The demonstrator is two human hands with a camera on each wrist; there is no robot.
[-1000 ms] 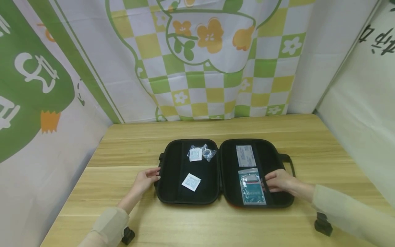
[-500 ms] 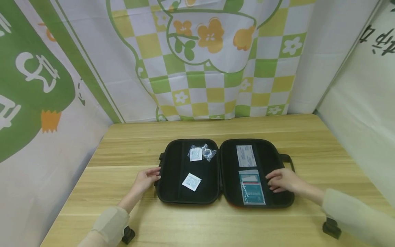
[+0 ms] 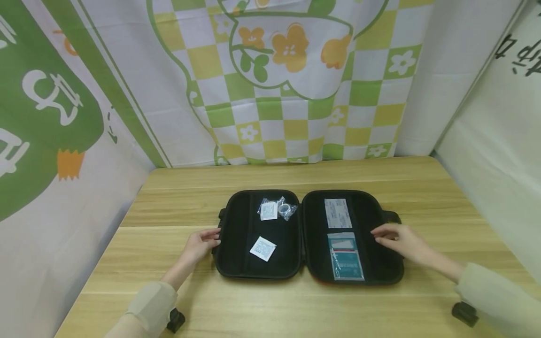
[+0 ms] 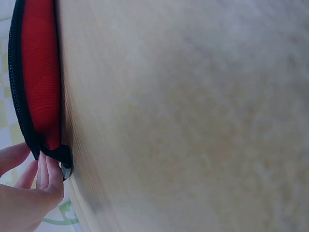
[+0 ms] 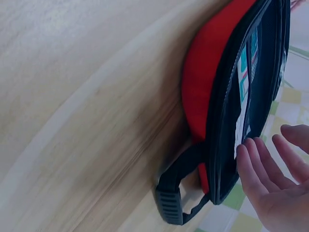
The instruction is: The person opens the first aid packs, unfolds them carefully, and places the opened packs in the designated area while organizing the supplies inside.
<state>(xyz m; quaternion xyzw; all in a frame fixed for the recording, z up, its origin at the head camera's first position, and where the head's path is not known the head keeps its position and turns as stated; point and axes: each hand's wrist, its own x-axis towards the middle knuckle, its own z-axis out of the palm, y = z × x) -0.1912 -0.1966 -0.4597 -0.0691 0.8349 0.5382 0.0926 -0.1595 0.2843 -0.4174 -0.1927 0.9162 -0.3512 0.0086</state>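
Observation:
A zippered case (image 3: 231, 256), black inside and red outside, lies unfolded flat on the table. My left hand (image 3: 198, 245) pinches its left edge between thumb and fingers; the left wrist view shows that hand at the red shell's (image 4: 41, 72) corner by a black strap loop. Over the right half hovers my right hand (image 3: 399, 240), fingers loosely bent and holding nothing. Beside it, a teal packet (image 3: 348, 264) in a clear sleeve and a white printed packet (image 3: 338, 213) lie tucked under a dark band. The left half holds a white square sachet (image 3: 263, 249).
Near the top of the left half sit another white sachet (image 3: 268, 211) and a tape-like ring (image 3: 284, 209) in clear wrap. A carry handle (image 5: 171, 203) sticks out at the case's right side. A patterned curtain (image 3: 287, 117) hangs behind the wooden table (image 3: 270, 310).
My right hand has drawn back from beside the teal packet, moving right and slightly up, away from the band. My left hand stays at the case's left edge.

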